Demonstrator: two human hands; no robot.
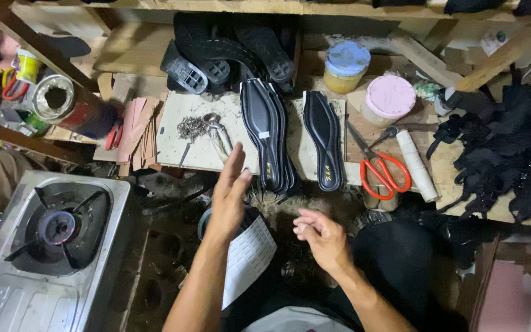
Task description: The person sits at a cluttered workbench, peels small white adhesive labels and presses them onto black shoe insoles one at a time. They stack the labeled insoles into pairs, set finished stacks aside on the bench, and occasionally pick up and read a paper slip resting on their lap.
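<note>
Both hands hover empty before the crowded desk (204, 157) edge: left hand (228, 190) flat, released, right hand (321, 237) loosely curled; stacked black soles (268, 135) lie just beyond.

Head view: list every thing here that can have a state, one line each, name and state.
left hand: open, fingers stretched, holding nothing
right hand: loosely curled, holding nothing visible
red-handled scissors: lying flat, blades shut
blue-lidded jar: lid on
pink-lidded jar: lid on
gas stove: no flame visible
round tin: on its side, open mouth facing the camera
black soles: stacked on the board
</note>
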